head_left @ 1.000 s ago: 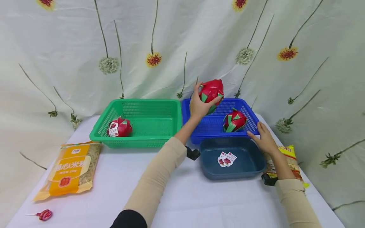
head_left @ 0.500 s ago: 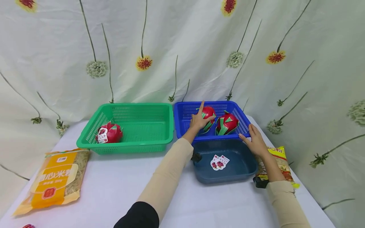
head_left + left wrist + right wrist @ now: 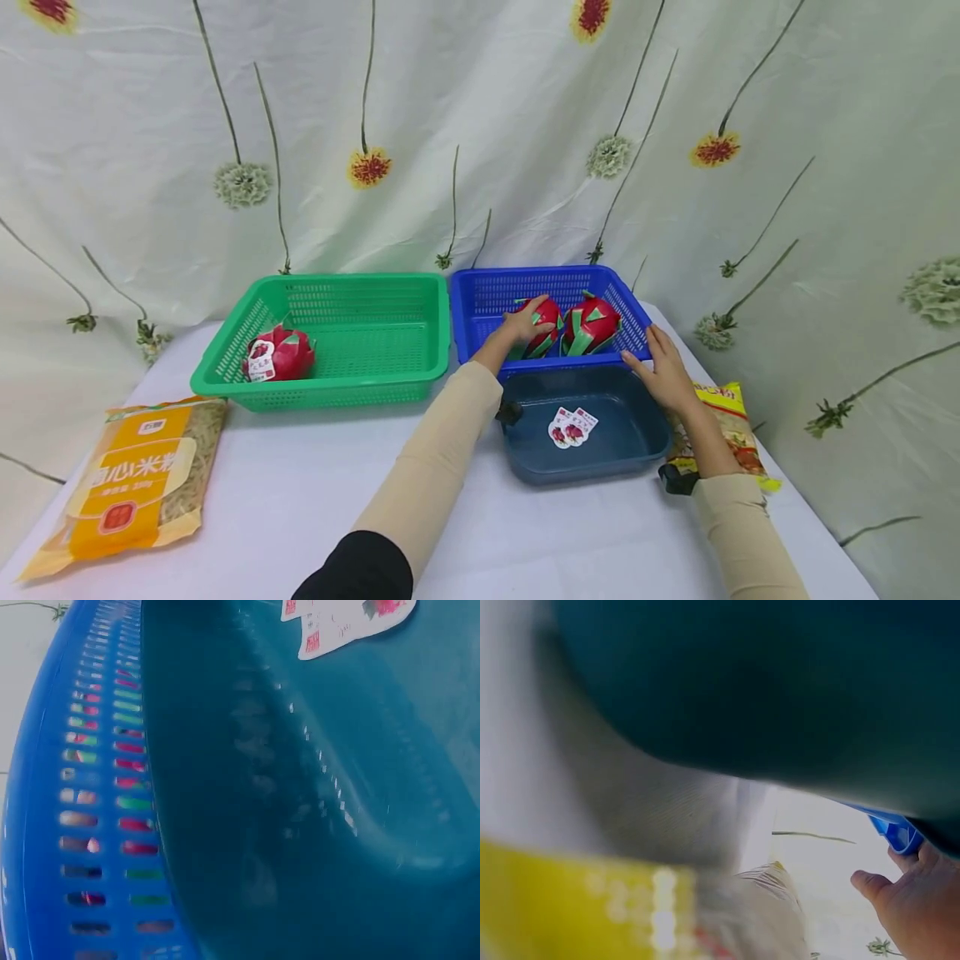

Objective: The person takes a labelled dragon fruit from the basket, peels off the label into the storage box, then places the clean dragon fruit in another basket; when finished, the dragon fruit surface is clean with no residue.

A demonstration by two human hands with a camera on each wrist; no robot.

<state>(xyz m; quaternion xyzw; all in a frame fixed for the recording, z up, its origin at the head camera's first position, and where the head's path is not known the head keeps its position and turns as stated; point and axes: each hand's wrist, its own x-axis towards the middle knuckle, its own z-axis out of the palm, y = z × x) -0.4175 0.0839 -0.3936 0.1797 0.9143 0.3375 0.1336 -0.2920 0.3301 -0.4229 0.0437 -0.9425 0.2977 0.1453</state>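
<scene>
Two red dragon fruits with green scales sit side by side in the blue basket (image 3: pixel 487 285). My left hand (image 3: pixel 519 328) reaches over the front rim and grips the left dragon fruit (image 3: pixel 549 320), covering part of it. The right dragon fruit (image 3: pixel 591 325) is beside it, untouched. My right hand (image 3: pixel 670 375) rests on the basket's front right corner, thumb and fingers spread to either side. A dark teal bin (image 3: pixel 585 458) stands in front of the basket, with dragon-fruit stickers (image 3: pixel 572 427) lying inside. Through the basket slots in the left wrist view, red and green patches show.
At the left, a green basket (image 3: pixel 375 381) holds a dragon fruit (image 3: pixel 281 354) bearing white stickers. An orange noodle packet (image 3: pixel 135 477) lies at the front left. Partly behind my right forearm is a yellow packet (image 3: pixel 726 417). A flowered curtain (image 3: pixel 525 167) hangs behind.
My left hand has lowered the dragon fruit into the blue basket, spread its fingers, then settled back around it. My right hand stays at the corner; the view has shifted slightly.
</scene>
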